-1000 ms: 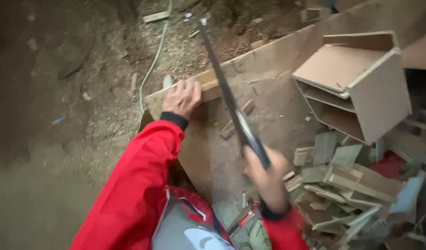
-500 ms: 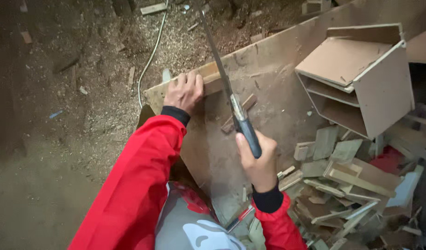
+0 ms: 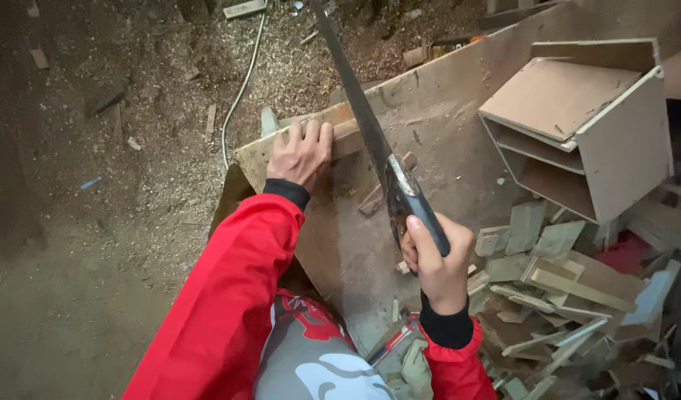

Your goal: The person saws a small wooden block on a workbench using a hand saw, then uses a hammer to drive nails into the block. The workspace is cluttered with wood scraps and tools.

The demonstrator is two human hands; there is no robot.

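View from above, looking down at my arms in red sleeves. My right hand (image 3: 438, 259) is closed tight round the dark handle of a handsaw (image 3: 370, 141); the blade runs up and away from that hand, crossing a narrow wood strip (image 3: 340, 133) just to the right of my left hand. My left hand (image 3: 303, 152) lies flat, fingers spread, pressing the strip down onto the edge of a big brown board (image 3: 429, 118) — not gripping, just pinning.

To cut well, I judge: keep left fingers close to the blade but clear of the teeth, weight straight down so the strip can't shift. Long, even strokes w/ the right arm, wrist in line w/ blade, light pressure.

Right of my saw hand: heap of offcuts (image 3: 555, 296) and a small wooden box w/ shelves (image 3: 585, 126). Left of my left hand: sawdust-covered ground and a thin cable (image 3: 240, 89).
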